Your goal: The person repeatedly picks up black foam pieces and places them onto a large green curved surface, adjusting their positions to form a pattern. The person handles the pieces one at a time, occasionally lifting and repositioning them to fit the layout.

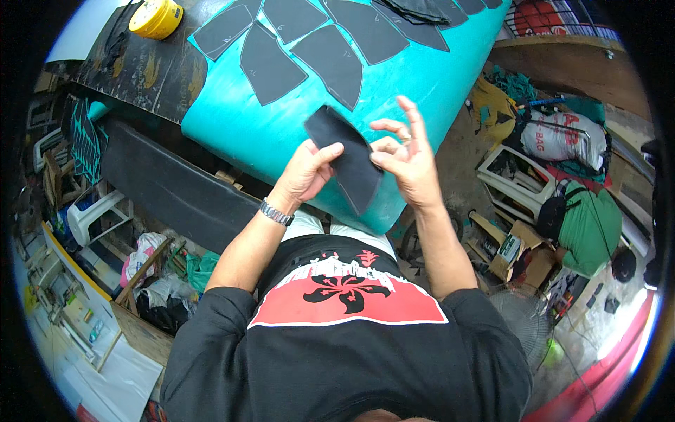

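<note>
Far off to the left of our hands, at the far edge of the dark board, sat a yellow tape roll (156, 17), well apart from anything we touched. Nearer, our left hand (307, 171) came up from the wrist with its metal watch (275, 212), fingers curled and thumb pressed flat onto the near face of a dark cut sheet piece (348, 158). That hand had a firm pinch on the piece's left edge.

The piece lay between our two hands, above the near rim of the turquoise table (281, 133). Its long axis ran on a slant, from a blunt upper end up and to the left of the left thumb down to a narrowing tip low and to the right, toward our body.

Our right hand (406, 156) stood just beside the piece's right edge, mostly open, fingers fanned and raised. Thumb and forefinger seemed to meet the edge, though we could not tell whether they truly gripped it. The left hand carried the piece; the right only steadied it.

Beyond both hands, more dark cut pieces (330, 60) lay spread in a fan on the table.
</note>
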`<control>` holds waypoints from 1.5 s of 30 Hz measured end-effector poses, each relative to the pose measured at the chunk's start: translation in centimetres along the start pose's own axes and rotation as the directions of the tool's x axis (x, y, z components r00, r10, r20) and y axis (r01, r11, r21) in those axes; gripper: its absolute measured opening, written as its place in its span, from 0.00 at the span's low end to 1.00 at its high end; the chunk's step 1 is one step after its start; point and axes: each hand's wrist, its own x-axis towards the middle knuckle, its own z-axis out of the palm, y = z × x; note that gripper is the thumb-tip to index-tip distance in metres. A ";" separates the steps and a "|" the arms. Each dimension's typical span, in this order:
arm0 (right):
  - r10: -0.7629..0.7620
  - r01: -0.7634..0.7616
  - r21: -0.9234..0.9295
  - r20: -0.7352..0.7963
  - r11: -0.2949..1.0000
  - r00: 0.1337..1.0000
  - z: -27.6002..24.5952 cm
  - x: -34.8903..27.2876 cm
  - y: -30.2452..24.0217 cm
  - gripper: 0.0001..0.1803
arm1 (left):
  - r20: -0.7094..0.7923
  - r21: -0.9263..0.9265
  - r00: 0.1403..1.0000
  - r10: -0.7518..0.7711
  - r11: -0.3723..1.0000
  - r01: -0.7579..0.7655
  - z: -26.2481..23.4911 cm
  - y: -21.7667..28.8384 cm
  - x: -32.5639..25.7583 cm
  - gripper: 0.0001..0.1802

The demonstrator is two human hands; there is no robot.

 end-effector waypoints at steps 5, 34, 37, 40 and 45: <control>0.000 -0.004 -0.024 -0.147 1.000 0.989 2.0 0.1 5.3 0.55 | -0.208 0.121 0.960 0.186 0.979 -0.164 -2.7 1.0 -0.2 0.15; -0.100 0.183 -0.391 0.222 0.902 0.970 9.4 3.7 3.4 0.58 | 0.174 0.765 0.976 -0.128 0.642 -0.052 -5.8 9.4 -5.2 0.18; -0.028 0.099 -0.387 0.187 0.917 0.982 10.9 4.2 3.5 0.56 | 0.080 0.782 0.988 -0.133 0.623 0.020 -5.8 10.0 -5.7 0.18; -0.097 0.142 -0.410 0.130 0.901 0.987 11.8 5.1 4.1 0.55 | -0.011 0.665 1.000 0.000 0.747 0.007 -6.4 11.0 -6.4 0.17; -0.132 0.152 -0.315 0.082 0.937 0.988 12.6 5.7 5.6 0.60 | -0.036 0.535 0.988 0.151 0.838 -0.109 -7.7 12.3 -6.9 0.17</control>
